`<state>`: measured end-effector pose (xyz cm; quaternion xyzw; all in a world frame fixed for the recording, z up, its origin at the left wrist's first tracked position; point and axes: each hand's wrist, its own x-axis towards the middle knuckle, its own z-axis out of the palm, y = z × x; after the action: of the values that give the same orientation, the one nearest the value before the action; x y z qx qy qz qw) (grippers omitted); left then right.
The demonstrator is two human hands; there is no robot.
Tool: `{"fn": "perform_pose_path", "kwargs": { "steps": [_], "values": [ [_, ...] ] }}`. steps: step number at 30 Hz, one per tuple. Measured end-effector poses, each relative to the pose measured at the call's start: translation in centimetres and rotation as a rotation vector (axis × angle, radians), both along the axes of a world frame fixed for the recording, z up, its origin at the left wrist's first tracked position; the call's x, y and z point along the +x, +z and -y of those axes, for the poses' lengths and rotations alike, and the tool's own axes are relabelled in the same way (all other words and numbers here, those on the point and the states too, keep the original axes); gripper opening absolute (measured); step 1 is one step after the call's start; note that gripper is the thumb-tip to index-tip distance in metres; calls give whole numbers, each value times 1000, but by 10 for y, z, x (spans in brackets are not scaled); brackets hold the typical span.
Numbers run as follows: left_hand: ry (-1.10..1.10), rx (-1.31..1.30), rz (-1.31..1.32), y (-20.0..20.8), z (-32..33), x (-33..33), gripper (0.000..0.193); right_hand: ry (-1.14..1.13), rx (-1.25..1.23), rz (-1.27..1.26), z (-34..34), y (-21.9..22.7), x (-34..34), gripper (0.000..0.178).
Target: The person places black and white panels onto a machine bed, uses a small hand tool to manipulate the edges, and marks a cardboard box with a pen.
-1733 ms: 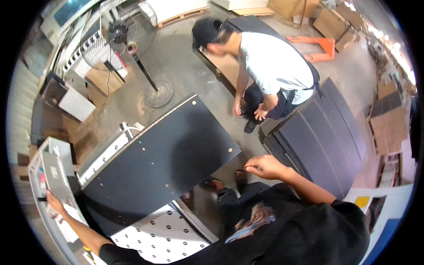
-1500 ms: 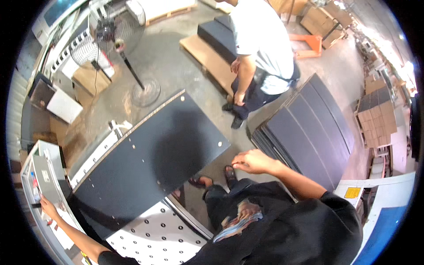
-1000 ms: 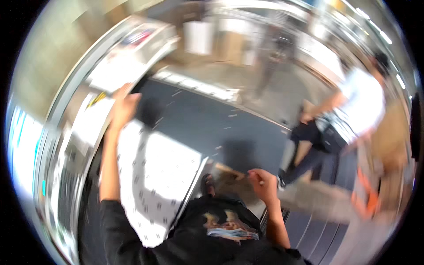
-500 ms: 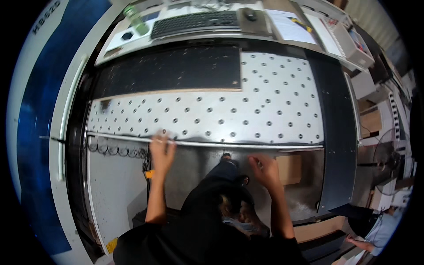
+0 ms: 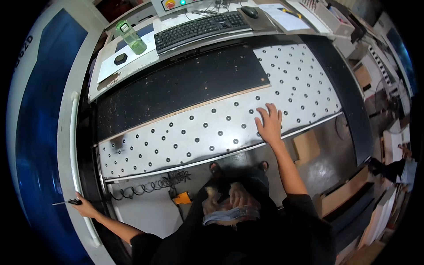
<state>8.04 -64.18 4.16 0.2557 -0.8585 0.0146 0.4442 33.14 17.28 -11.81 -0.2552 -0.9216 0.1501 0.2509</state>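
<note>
- We see a wide white machine bed [image 5: 185, 132] studded with rows of small round rollers, running left to right across the middle of the scene.
- On its far half lies a long dark panel [image 5: 176, 88], its near edge showing pale wood, its right end stopping short of the bed's right part.
- Beyond the panel, on a far shelf, sit a black keyboard [image 5: 198, 25], a green bottle [image 5: 130, 38] to its left and a mouse [image 5: 250, 11] to its right.
- Our right hand [image 5: 268, 124] lies flat on the bed, near its front edge, fingers spread apart, clamped on nothing; the panel is just beyond it, apart.
- Our left hand [image 5: 83, 206] reaches far left to the white frame bar [image 5: 76, 145], fingers closed round a small dark handle [image 5: 73, 202].
</note>
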Motion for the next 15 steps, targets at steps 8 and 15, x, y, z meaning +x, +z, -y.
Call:
{"fn": "perform_pose_path", "kwargs": {
  "steps": [8, 15],
  "values": [
    [-1044, 295, 481, 8, -234, -2, 37, -96, 25, 23, 7, -4, -10, 31],
    [-1612, 705, 1600, -37, -561, 66, 52, -105, -39, -15, 2, -7, -9, 28]
  ]
}}
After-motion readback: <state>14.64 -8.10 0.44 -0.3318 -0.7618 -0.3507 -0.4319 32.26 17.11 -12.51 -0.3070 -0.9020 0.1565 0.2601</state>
